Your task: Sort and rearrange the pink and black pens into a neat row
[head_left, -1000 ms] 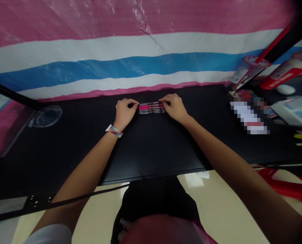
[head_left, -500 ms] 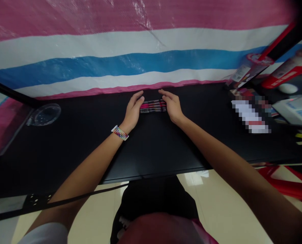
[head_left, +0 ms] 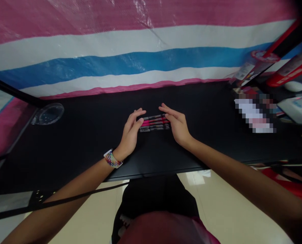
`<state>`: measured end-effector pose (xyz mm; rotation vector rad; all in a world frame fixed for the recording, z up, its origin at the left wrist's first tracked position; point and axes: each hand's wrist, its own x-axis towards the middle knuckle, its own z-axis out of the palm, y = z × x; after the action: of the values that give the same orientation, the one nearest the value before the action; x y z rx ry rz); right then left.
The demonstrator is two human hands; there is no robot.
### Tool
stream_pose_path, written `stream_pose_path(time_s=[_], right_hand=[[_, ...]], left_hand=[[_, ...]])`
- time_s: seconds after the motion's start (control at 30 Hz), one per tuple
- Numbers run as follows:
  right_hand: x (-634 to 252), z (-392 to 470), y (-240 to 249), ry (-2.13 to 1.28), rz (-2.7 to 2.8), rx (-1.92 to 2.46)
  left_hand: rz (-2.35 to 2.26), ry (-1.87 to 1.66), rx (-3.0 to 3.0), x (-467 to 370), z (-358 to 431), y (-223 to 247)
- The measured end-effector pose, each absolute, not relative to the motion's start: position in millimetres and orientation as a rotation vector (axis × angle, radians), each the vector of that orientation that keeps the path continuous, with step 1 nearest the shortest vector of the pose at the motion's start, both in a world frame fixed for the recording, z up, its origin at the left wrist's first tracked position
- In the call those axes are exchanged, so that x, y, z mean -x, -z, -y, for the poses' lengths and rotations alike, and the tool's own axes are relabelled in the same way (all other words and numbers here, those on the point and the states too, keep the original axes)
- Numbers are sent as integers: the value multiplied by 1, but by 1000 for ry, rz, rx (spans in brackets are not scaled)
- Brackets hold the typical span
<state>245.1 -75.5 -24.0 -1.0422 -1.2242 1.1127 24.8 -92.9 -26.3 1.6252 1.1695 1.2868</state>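
Observation:
Several slim pens [head_left: 154, 123] with black, grey and pink-red barrels lie side by side, left to right, low over the black desk [head_left: 89, 135]. Whether they touch the desktop is hard to tell. At their left ends is my left hand [head_left: 132, 132], its thumb along the pens and its other fingers reaching forward. My right hand [head_left: 178, 125] closes in on the right ends, fingers likewise stretched forward and thumb against the pens. Between them the two hands hold the row together; the pen tips and ends are partly covered. A multicoloured watch band [head_left: 112, 158] circles my left wrist.
A clear round plastic lid [head_left: 49, 114] lies at the desk's left. To the right stand a clear cup [head_left: 249, 67], a red container [head_left: 289, 71], a white rounded object [head_left: 294, 86] and blurred papers [head_left: 255, 115]. A striped sheet [head_left: 130, 62] hangs behind the desk.
Both hands and the row of pens have come toward me, nearer the desk's front edge. The pens look slightly more fanned at the left. The view has shifted a little.

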Motion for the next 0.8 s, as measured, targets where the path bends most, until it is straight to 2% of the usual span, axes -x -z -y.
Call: stream_pose_path(time_s=[0.1, 0.27, 0.37, 0.6, 0.8], right_hand=[[-249, 83, 19, -903, 1443, 1056], [-261, 102, 6, -192, 2158, 850], [-264, 115, 1, 75, 2370, 767], [-263, 127, 1, 133, 2390, 772], [-265, 122, 2, 9, 2385, 769]], left_hand=[[-1226, -1294, -1634, -23, 101, 19], [-1457, -1173, -1912, -4, 109, 10], [-1519, -1094, -2047, 5, 115, 8], [-1468, -994, -2338, -3, 132, 0], [-1385, -846, -2615, -12, 142, -9]])
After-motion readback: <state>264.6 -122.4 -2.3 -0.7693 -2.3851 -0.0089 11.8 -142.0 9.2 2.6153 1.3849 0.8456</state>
